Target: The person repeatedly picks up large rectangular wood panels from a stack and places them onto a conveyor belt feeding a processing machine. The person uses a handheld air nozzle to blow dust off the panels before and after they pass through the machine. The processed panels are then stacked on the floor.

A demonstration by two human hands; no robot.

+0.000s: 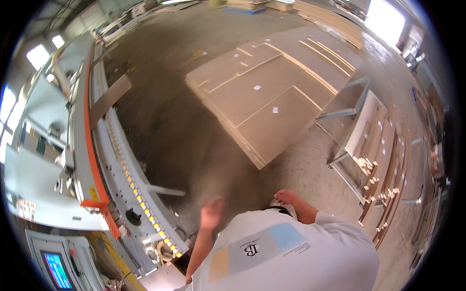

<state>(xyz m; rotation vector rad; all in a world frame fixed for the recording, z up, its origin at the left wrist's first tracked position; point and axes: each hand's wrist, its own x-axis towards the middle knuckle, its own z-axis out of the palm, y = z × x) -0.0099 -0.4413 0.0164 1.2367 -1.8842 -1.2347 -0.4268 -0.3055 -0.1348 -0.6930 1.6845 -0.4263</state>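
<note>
My left hand (212, 213) is raised in front of my body on the left, nearest to the edge of the long machine. Motion smears its fingers, and nothing can be made out in it. To the right, my right hand (286, 197) hangs by my waist with its fingers curled in, and no object shows in it. Ahead of both hands, apart from them, lies a stack of brown boards (262, 104). Flat panels and narrow strips are laid out on its top, some bearing small white labels (275, 110).
Along the left runs a long machine with an orange rail (93, 145) and yellow rollers (137, 196); its lit screen (57, 269) is at lower left. A metal-framed rack (345, 177) at right carries long brown strips (383, 160). Board stacks (330, 22) stand farther back.
</note>
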